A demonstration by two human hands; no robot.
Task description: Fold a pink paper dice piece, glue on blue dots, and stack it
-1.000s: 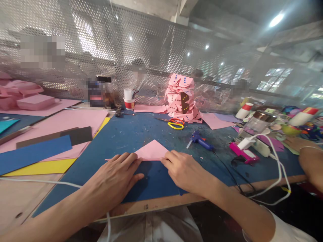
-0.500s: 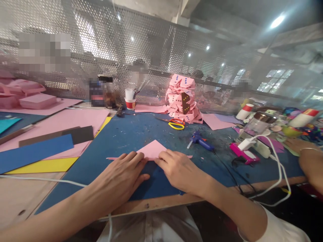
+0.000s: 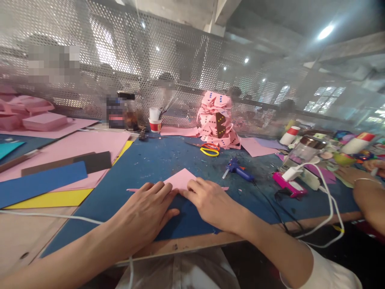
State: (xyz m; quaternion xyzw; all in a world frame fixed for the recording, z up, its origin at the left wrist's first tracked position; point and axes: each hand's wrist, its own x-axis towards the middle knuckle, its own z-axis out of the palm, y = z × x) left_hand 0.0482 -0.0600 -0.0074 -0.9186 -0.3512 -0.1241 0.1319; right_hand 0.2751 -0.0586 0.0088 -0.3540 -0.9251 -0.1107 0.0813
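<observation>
A sheet of folded pink paper [image 3: 182, 178] lies on the blue work mat, its peak pointing away from me and thin ends showing at both sides. My left hand [image 3: 152, 202] bears down on its near edge with bent fingers held together, the thumb sticking out to the right. From the other side my right hand [image 3: 207, 198] presses the same edge, fingers bunched and closed. The fingertips of the two hands almost meet at the middle and cover much of the near edge.
Beyond the paper lie scissors [image 3: 209, 150] and a blue glue gun [image 3: 239, 170]. A pile of dotted pink paper pieces [image 3: 213, 124] stands behind. At right are a pink power strip [image 3: 288, 185], a glass jar [image 3: 303, 152] and a co-worker's arm [image 3: 368, 196]. Coloured sheets [image 3: 45, 182] lie left.
My right hand's fingertips have slid slightly left along the near edge, closer to the left hand. A second hand of the co-worker now shows at the far right. The left hand has barely moved.
</observation>
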